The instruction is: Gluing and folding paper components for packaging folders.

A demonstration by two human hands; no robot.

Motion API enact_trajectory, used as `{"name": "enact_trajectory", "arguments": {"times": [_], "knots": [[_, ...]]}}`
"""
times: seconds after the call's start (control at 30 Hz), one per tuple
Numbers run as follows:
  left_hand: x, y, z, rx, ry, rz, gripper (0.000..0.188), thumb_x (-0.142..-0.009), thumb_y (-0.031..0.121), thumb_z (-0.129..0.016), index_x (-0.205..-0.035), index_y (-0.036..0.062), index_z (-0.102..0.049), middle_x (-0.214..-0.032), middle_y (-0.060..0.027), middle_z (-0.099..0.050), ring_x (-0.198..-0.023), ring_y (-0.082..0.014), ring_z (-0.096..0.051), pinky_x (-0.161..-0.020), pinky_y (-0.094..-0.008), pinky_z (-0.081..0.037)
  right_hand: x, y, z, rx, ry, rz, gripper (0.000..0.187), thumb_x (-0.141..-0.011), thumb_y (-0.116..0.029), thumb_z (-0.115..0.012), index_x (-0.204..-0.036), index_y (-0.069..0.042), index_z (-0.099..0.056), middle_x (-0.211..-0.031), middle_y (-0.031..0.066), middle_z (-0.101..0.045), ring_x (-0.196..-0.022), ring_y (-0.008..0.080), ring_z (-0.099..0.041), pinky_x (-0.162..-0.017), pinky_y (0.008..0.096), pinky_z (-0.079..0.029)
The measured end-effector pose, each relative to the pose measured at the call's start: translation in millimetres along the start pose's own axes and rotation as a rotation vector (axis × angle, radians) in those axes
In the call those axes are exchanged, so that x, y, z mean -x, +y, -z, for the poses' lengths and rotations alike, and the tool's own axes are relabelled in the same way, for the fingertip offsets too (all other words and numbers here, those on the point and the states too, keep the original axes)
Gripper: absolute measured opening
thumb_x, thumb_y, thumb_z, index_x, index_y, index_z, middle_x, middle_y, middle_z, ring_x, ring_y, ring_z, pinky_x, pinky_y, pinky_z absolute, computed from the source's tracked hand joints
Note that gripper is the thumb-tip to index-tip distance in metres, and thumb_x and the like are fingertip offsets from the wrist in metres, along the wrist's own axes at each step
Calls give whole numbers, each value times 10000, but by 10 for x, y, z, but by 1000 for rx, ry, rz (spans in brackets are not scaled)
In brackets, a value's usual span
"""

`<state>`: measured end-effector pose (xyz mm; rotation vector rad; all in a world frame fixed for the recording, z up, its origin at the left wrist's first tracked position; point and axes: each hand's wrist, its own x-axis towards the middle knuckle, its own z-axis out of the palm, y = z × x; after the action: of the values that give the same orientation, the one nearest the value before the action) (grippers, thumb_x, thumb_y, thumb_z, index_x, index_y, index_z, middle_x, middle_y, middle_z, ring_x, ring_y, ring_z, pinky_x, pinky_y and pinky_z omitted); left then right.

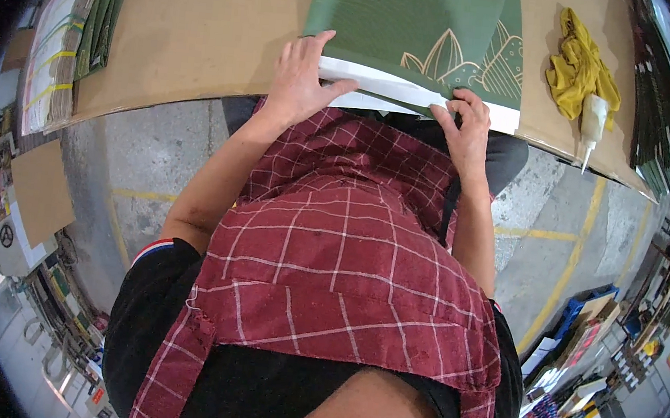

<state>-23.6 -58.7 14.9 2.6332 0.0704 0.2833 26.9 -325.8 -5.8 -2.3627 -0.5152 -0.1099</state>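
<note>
A flat green paper bag (396,33) with gold leaf-like line drawings lies at the table's near edge. Its near end shows white inner paper (380,76), with a green strip lifted along it. My left hand (303,77) lies on the bag's left edge, fingers stretched forward and thumb spread out over the white part. At the right end of that fold, my right hand (464,125) has its thumb and bent fingers closed on the green edge. Part of the bag's near end hangs over the table edge.
The brown table (199,27) bears a mustard-yellow cloth (578,67) and a white glue bottle (593,121) with a pointed nozzle, right of the bag. A stack of dark green pieces (659,111) stands far right. Banded bundles (64,46) and folded green pieces (101,25) lie far left.
</note>
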Motion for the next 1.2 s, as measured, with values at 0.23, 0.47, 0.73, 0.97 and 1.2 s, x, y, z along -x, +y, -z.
{"name": "enact_trajectory", "arguments": {"times": [0.23,0.47,0.73,0.97,1.2], "knots": [[55,-112,21,36,-104,-135,702,-488,323,-802,-1106,166,-506,-1173,-128,-451,-1158,-350,-345,-964,-470,-291,13,145,147,-7,-110,158,494,-594,-219,-742,-1022,-86,-534,-1102,75,-537,-1014,271,-474,-880,388,-331],[47,-166,111,-21,-192,-135,534,-503,334,-793,-990,193,-627,-1182,-88,-455,-1147,-292,-371,-904,-460,-309,-12,-8,288,189,-279,161,423,-586,-221,-732,-993,-187,-621,-1122,36,-519,-1031,250,-464,-911,390,-307],[62,-153,-127,74,96,64,498,-605,386,-731,-1013,136,-596,-1082,-64,-509,-1046,-260,-430,-878,-424,-271,5,-59,38,210,-49,-3,330,-654,-385,-692,-850,-123,-651,-1035,20,-540,-972,244,-462,-884,380,-278],[-69,-21,-34,9,-21,139,526,-661,373,-691,-1119,176,-523,-1042,-64,-486,-1015,-239,-420,-858,-419,-293,-91,-110,-39,259,17,-112,375,-679,-393,-681,-797,-85,-504,-916,55,-525,-904,241,-471,-825,382,-300],[-175,35,27,-185,-218,96,487,-733,336,-628,-1179,203,-486,-1107,-79,-461,-1064,-269,-423,-897,-450,-301,-125,-147,-48,365,-36,-183,478,-682,-448,-663,-962,-92,-509,-961,62,-516,-907,252,-473,-836,414,-297]]}}
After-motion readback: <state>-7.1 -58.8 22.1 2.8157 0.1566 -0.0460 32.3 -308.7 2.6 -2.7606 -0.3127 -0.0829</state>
